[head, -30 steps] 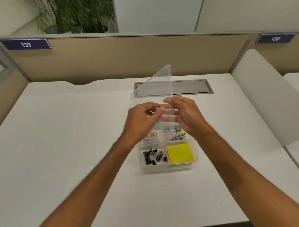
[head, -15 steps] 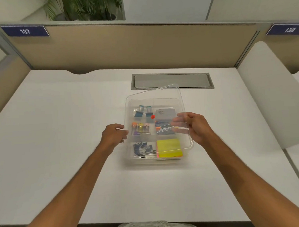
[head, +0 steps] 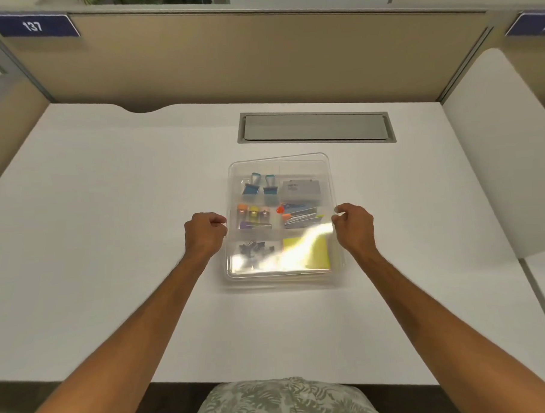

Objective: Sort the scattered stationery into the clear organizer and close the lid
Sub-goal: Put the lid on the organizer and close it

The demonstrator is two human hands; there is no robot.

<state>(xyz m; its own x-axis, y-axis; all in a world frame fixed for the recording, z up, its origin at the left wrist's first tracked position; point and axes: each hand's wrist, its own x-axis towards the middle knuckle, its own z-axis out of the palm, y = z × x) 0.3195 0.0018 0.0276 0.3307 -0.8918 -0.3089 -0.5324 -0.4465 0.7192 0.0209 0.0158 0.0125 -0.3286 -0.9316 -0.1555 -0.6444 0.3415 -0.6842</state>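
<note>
Two grips flank the clear organizer [head: 283, 279], which sits mid-tabletop [head: 109, 213] at 12 o'clock from the person. The lid [head: 297, 166] lies over it, with its long axis running 12 to 6. The lid is at 3 o'clock from the left grip [head: 206, 232] and at 9 o'clock from the right grip [head: 355, 226], and both are about equally near. Each grip is narrow, with fingers curled. The right pinches the lid's right rim. The left meets the left rim and appears to pinch it too.

The lid's far edge slants up toward the 1 o'clock corner, so it probably isn't seated yet. Squaring it and pressing down along both long sides looks like the next need.

Lid and organizer are thin, glossy, see-through plastic with rounded corners, and a bright glare streaks the near end. Through the lid show yellow sticky notes [head: 310, 251] at 5 o'clock, small black binder clips [head: 254, 247] at 7, blue clips [head: 257, 185] at 11 and a flat grey box [head: 301, 189] at 1. The tabletop is matte white, and a grey metal hatch [head: 316, 128] is set into it beyond.
</note>
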